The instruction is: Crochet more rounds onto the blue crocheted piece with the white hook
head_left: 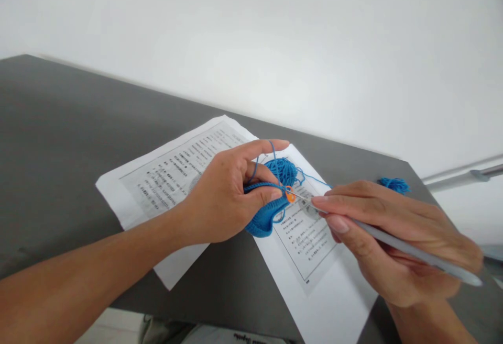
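My left hand (231, 192) pinches the upper edge of a blue crochet piece (262, 220) between thumb and fingers. Blue working yarn (274, 154) loops over its raised index finger. In my right hand (393, 234) is a crochet hook (404, 245) with a thick grey handle, held like a pen. The hook's thin metal end meets the edge of the piece by my left thumb tip. Right there sits an orange stitch marker (290, 194). Behind the fingers lies a tangle of blue yarn (283, 171), with a strand running right toward my right hand.
Two printed sheets lie on the dark grey table (78, 113): one left sheet (157, 176) and one right sheet (314, 291). A second blue yarn bundle (394, 185) rests near the table's right edge. A white wall (251, 45) rises behind; a metal bar (479, 175) shows at right.
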`<state>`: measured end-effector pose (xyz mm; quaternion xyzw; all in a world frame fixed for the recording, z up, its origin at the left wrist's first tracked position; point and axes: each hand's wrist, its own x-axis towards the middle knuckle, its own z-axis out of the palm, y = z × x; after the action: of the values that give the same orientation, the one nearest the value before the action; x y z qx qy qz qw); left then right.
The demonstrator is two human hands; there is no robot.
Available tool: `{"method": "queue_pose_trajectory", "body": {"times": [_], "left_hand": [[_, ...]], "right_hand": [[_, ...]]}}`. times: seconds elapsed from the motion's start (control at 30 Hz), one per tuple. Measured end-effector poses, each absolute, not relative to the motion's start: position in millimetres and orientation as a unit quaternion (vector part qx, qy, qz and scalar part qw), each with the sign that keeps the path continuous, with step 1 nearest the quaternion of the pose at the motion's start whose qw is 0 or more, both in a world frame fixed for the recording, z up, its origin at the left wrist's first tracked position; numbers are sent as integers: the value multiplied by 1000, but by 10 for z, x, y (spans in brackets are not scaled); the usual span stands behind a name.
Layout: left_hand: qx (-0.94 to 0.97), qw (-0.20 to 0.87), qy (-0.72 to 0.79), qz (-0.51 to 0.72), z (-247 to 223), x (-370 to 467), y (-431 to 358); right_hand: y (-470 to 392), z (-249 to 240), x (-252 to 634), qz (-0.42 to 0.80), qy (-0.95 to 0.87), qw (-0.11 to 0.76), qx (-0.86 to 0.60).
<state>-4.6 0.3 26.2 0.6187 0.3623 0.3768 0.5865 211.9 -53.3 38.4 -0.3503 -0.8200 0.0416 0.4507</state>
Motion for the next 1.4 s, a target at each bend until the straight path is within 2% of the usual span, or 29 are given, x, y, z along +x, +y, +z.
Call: {"method": "queue_pose_trajectory", "body": {"times": [0.17, 0.4, 0.6, 0.77, 0.93, 1.03, 1.1, 1.23, 1.4], "left_hand": [[617, 600, 348, 370, 277, -52, 6], [645, 574, 371, 342, 270, -81, 69], [676, 571, 343, 316, 254, -107, 93], [671, 589, 323, 314, 231, -102, 110], [643, 588, 337, 357, 238, -81, 82], [626, 585, 341, 387, 253, -64, 42], [615, 590, 338, 398, 258, -48, 16], [587, 581, 368, 427, 248, -7, -23], [573, 568, 400, 435, 223, 32, -66]], "right_hand": [[-540, 360, 2140, 70, -795, 483, -362], [-552, 337, 2155, -90, -876, 372, -295], [-575, 389, 2161, -74, -872, 363, -319], [-584, 395, 2160, 74, -813, 437, -379], [-494, 253, 2076, 390, -584, 570, -427], [-432, 169, 1913, 541, -445, 599, -388], [-417, 124, 1800, 581, -400, 609, -362], [-431, 67, 1682, 563, -393, 649, -328], [-414, 61, 1692, 570, -382, 649, -329]]}}
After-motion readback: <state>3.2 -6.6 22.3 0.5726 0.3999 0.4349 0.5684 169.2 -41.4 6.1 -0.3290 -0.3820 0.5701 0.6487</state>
